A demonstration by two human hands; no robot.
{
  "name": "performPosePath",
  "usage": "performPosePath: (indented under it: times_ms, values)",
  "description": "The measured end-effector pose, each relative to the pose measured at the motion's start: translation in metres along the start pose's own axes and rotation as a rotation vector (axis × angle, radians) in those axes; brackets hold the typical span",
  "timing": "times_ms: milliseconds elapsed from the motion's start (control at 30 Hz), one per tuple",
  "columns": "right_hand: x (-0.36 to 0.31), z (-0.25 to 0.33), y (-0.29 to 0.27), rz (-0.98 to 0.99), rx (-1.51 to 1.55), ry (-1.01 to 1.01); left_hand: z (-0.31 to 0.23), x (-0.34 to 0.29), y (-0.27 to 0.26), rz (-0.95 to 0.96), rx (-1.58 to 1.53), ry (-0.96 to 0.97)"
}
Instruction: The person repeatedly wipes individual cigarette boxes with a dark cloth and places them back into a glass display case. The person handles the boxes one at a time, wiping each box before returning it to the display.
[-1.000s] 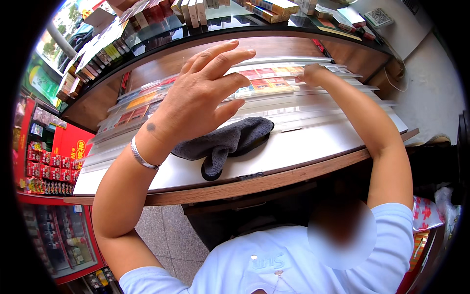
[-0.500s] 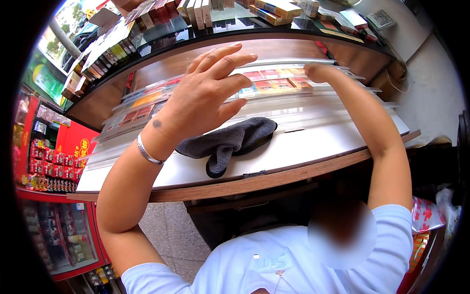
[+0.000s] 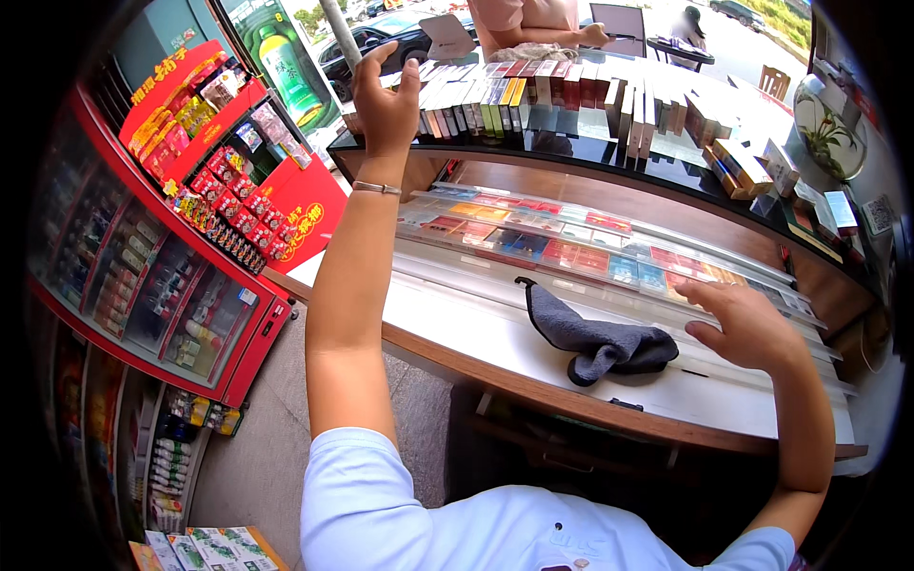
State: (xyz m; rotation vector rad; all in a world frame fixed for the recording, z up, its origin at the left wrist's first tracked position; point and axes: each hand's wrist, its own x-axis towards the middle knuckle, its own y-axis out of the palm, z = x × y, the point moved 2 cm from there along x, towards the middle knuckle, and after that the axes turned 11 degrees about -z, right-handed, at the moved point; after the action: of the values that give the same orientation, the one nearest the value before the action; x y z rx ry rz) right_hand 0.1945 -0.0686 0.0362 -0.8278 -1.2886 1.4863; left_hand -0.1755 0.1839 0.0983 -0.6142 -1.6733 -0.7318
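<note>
My left hand (image 3: 388, 109) is raised at the left end of the upper counter, a bracelet (image 3: 378, 187) on its wrist. Its thumb and forefinger are spread apart, and nothing shows between them. Over the right part of the lower counter, my right hand (image 3: 747, 324) has its fingers stretched out, holding nothing. Beneath and beside it run rows of small flat packs (image 3: 571, 255) under clear plastic strips (image 3: 609, 238). A dark grey cloth (image 3: 609, 338) with black edging lies crumpled on the white countertop (image 3: 457, 328), left of my right hand and touched by neither hand.
Upright slim packs (image 3: 505, 100) crowd the black upper counter (image 3: 571, 143). Beyond it stands a person in a pink top (image 3: 524, 14). To the left are a red display rack (image 3: 228, 171) and a red-framed glass cabinet (image 3: 162, 276). A wooden edge (image 3: 533, 395) borders the lower counter.
The view has swung left. My left hand has moved from above the cloth to the upper counter's left end. My right hand's fingers now show stretched out. The cloth looks differently folded.
</note>
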Motion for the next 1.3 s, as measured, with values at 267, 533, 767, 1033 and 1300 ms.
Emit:
performPosePath:
  times_ms: [267,533,767,1033,1300]
  values:
    - [-0.002,0.042,0.006,0.069,0.327,-0.282,0.149,-0.063,-0.027,0.504,0.525,-0.431]
    - [0.007,0.056,0.044,0.167,0.162,-0.373,0.139,-0.070,-0.009,0.577,0.534,-0.452]
    - [0.013,0.049,0.010,-0.209,0.297,-0.328,0.073,0.001,-0.053,-0.229,-0.139,-0.358]
    - [0.006,0.041,-0.020,-1.024,0.260,-0.401,-0.189,-0.085,0.035,0.516,-1.453,-1.386]
    - [0.015,0.033,0.014,-0.879,-0.062,-0.427,-0.266,-0.129,0.018,1.006,-1.517,-1.549]
